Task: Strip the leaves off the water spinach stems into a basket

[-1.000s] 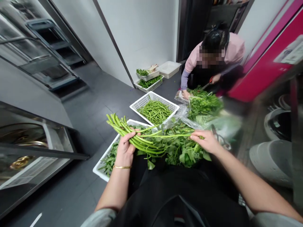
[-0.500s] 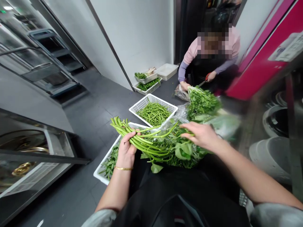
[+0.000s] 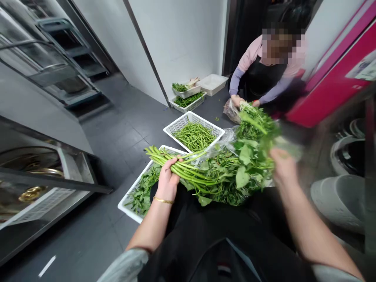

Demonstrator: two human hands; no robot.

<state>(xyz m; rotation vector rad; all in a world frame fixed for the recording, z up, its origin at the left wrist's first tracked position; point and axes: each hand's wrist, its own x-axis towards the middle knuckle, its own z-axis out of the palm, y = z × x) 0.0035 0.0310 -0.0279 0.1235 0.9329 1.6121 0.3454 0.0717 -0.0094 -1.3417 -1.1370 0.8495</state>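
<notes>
On a grey tile floor [image 3: 96,239], a long-stemmed bunch of leafy greens [image 3: 223,176] hangs just above a white plastic basket [image 3: 129,205], in front of the person's body. The left hand [image 3: 167,182] clenches the stems in its fingers [image 3: 173,166]; the right hand [image 3: 283,166] is blurred among the leaves, its grip impossible to tell.

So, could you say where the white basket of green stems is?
In the head view, the white basket sits beyond the left hand, on the floor.
</notes>
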